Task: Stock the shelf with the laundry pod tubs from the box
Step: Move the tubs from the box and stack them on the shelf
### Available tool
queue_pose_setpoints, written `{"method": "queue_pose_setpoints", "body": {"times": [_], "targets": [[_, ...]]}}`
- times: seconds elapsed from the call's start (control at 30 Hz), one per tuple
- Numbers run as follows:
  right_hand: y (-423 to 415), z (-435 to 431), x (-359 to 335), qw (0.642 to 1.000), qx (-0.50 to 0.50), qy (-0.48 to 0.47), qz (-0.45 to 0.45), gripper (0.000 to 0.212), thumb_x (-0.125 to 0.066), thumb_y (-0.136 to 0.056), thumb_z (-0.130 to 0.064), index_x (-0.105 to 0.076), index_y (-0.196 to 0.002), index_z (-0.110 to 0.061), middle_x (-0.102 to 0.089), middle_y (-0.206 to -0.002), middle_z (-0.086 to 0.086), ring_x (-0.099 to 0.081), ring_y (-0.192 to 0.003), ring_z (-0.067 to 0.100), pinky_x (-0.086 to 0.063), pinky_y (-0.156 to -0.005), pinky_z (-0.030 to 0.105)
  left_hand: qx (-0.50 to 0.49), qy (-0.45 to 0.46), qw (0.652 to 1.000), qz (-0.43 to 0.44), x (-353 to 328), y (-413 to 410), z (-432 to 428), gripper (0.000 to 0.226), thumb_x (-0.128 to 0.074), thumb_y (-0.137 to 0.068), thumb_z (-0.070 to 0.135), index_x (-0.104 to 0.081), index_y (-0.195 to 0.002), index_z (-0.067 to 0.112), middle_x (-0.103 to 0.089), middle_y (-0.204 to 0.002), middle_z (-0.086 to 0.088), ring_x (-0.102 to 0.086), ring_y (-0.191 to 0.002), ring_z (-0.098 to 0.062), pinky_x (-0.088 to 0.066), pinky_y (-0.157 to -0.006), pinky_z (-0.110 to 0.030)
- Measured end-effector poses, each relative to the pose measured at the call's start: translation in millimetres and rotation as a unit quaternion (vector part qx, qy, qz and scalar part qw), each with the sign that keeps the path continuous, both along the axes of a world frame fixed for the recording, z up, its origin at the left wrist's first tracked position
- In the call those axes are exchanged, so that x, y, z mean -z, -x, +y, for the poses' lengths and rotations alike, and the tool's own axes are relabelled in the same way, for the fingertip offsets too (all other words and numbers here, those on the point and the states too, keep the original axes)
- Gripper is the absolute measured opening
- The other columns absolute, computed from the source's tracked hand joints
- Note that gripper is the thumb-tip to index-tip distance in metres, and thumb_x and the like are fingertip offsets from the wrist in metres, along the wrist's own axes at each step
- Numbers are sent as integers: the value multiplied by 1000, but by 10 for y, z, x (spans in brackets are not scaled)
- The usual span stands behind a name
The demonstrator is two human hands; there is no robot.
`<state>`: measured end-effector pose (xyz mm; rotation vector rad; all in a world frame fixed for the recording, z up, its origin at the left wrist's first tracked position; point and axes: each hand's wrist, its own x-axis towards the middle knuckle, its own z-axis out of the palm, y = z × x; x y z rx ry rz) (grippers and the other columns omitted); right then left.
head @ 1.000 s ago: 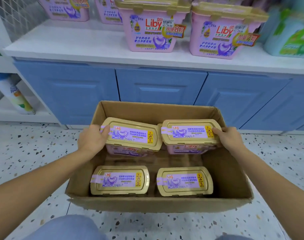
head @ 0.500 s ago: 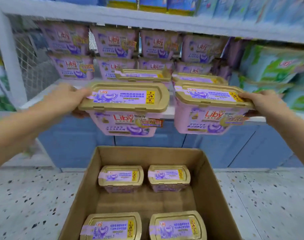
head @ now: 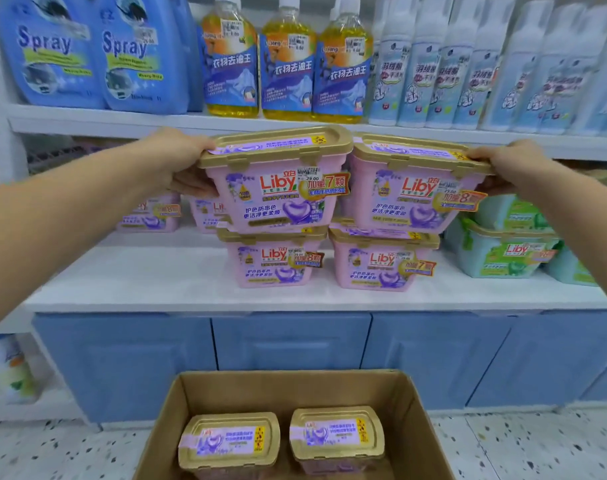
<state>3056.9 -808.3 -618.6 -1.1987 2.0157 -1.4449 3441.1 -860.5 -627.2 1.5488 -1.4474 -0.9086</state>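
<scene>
My left hand [head: 177,164] grips the left end of a pink gold-lidded pod tub [head: 277,188]. My right hand [head: 513,168] grips the right end of a second pink tub [head: 412,192]. Both held tubs sit right over two more pink tubs, the lower left tub [head: 274,261] and the lower right tub [head: 378,265], on the white shelf [head: 156,282]; whether they touch I cannot tell. Below, the open cardboard box [head: 177,407] holds two tubs, the left boxed tub [head: 229,441] and the right boxed tub [head: 336,431].
More pink tubs [head: 149,213] stand at the shelf's back left. Green tubs [head: 502,247] stand at the right. The shelf above carries blue spray jugs [head: 87,53], yellow bottles [head: 288,64] and white bottles [head: 468,74]. Blue cabinet doors [head: 288,341] are under the shelf.
Both hands lifted the two tubs out of the box and carried them up and forward to the shelf, over the two tubs standing there. The view tilted upward.
</scene>
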Motion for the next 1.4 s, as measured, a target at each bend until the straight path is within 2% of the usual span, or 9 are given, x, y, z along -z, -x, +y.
{"method": "queue_pose_setpoints", "body": {"times": [0.2,0.37,0.57,0.7,0.8,0.87,1.03,1.27,1.4], "targets": [[72,-363,104,1000,6,-29,7,31,-63,-86,-25,-46,-67,-8,-50,-24,0,-48,-19,9,-44,-25,23,-10,-25,998,-64,-35,145,-344,33,-51,-93,29,-49,-69,5,-57,-31,-8,-56,-24,-17,-48,-31,-29],[105,-586,221,998,7,-56,39,26,-63,-85,-26,-49,-77,-6,-57,-63,11,-51,-21,8,-45,-26,23,-8,-46,994,-103,51,166,-549,33,-47,-95,30,-48,-73,6,-58,-32,-8,-57,-25,-17,-48,-31,-27],[162,-711,248,995,-5,-82,59,28,-60,-87,-28,-47,-71,-9,-55,-30,1,-50,-21,9,-45,-27,22,-8,-36,993,-108,138,216,-730,32,-46,-95,30,-51,-72,7,-58,-33,-5,-57,-26,-14,-48,-32,-23],[230,-722,301,993,-5,-98,64,29,-60,-85,-31,-48,-70,-9,-59,-47,9,-50,-21,10,-47,-31,27,4,-51,992,-117,168,180,-795,30,-49,-92,30,-58,-74,7,-64,-40,-5,-62,-32,-14,-52,-37,-24],[277,-746,333,993,-12,-105,51,29,-59,-84,-36,-51,-70,-11,-59,-36,2,-52,-23,10,-52,-42,26,9,-51,991,-124,194,139,-813,31,-50,-91,31,-61,-77,6,-67,-45,-7,-65,-37,-15,-54,-40,-24],[285,-754,346,993,-18,-111,39,28,-58,-84,-38,-52,-72,-13,-59,-36,1,-57,-29,13,-51,-51,28,10,-43,991,-125,196,131,-812,30,-49,-91,32,-62,-80,7,-68,-46,-6,-65,-38,-15,-54,-41,-24],[244,-754,362,993,-30,-110,-12,24,-57,-84,-39,-53,-80,-16,-60,-69,7,-58,-59,22,-49,-57,31,-7,-18,992,-126,207,98,-808,28,-48,-91,32,-59,-77,10,-65,-41,-4,-63,-33,-14,-51,-35,-19],[183,-740,391,993,-21,-108,-41,26,-55,-84,-44,-53,-81,-17,-60,-74,5,-58,-64,20,-47,-60,31,-15,-14,996,-90,249,69,-780,37,-47,-91,41,-57,-76,9,-68,-48,-8,-64,-35,-15,-49,-57,-26],[256,-670,466,984,-63,-105,-130,61,-33,-81,-72,-57,-87,-17,-64,-87,5,-60,-80,21,-45,-69,33,-44,7,998,33,419,-3,-776,57,-30,-93,56,-58,-74,10,-65,-42,-2,-64,-36,-12,-50,-61,-28]]}}
